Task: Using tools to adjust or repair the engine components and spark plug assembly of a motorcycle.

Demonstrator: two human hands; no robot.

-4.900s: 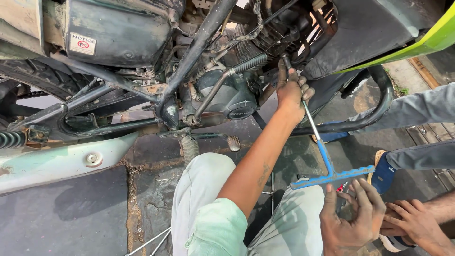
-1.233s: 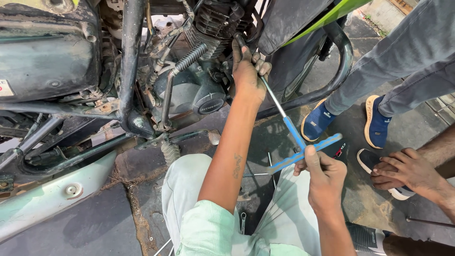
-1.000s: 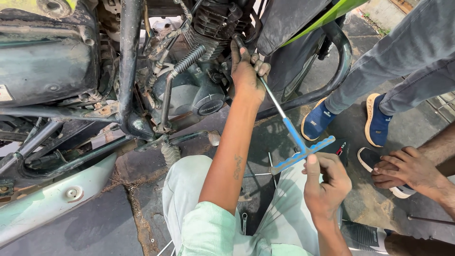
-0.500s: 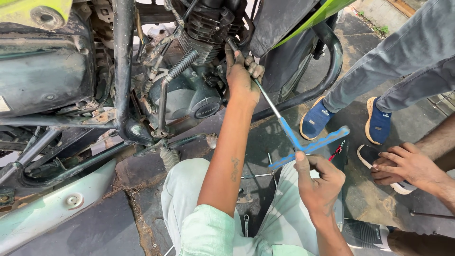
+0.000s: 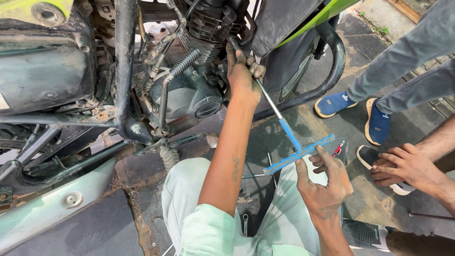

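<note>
Since 0.5 seconds ago, his right hand (image 5: pixel 324 187) has swung the blue T-handle wrench (image 5: pixel 294 147) slightly, fingers curled round its crossbar. Dark, oily pavement lies beneath. His left hand (image 5: pixel 242 76) grips the shaft's tip against the motorcycle engine (image 5: pixel 189 97).

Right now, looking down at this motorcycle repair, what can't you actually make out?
All in the head view:
- The socket end of the blue T-handle wrench: hidden behind the left hand, so the fastener on the engine cannot be seen.
- The small tools on the ground between the knees: too small and shadowed to tell apart.
- The standing person in blue shoes: cut off by the top edge.
- The right hand touches the wrench's crossbar; its grip is unclear.
</note>
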